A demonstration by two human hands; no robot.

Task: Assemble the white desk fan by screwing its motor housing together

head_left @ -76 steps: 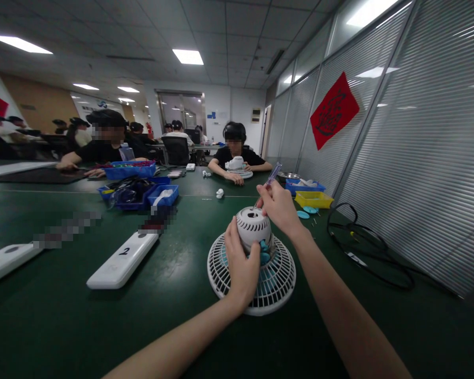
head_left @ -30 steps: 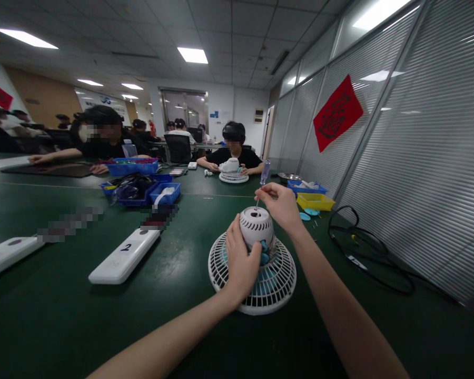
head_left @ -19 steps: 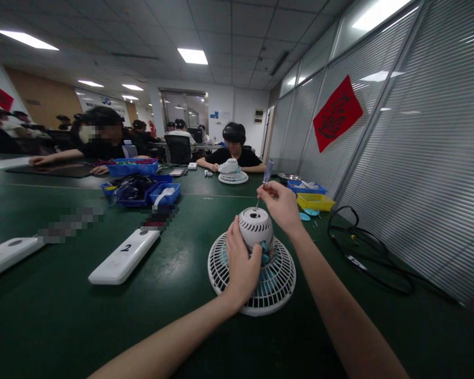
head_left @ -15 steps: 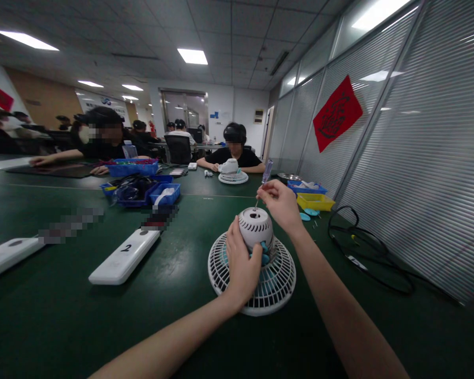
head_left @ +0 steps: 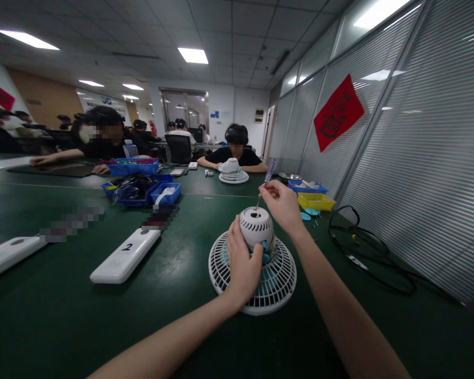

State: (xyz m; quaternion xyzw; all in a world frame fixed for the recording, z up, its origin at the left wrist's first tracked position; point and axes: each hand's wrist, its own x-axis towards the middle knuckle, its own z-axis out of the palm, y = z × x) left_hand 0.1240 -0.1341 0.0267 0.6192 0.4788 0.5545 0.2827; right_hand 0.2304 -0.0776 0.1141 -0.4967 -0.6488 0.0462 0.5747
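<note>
A white fan (head_left: 282, 284) lies grille-down on the green table, its rounded motor housing pointing up. My left hand (head_left: 243, 263) wraps around the near left side of the housing, thumb beside some light-blue parts. Between the fingertips of my right hand (head_left: 282, 202) is a screwdriver (head_left: 270, 171) with a clear purplish handle, leaning slightly to the right. Its thin shaft reaches down to the top of the housing, near a dark opening. Whether a screw sits under the tip is too small to tell.
Blue bins (head_left: 132, 192) with cables stand at the back left, near a white device marked 2 (head_left: 122, 258). At right are a yellow tray (head_left: 316, 201), light-blue pieces, small screws and a coiled black cable (head_left: 363, 252). Across the table a person (head_left: 237, 150) sits behind another fan (head_left: 233, 173).
The screwdriver's handle leans a little further right, and the fingers of my right hand have shifted slightly. My left hand stays on the housing.
</note>
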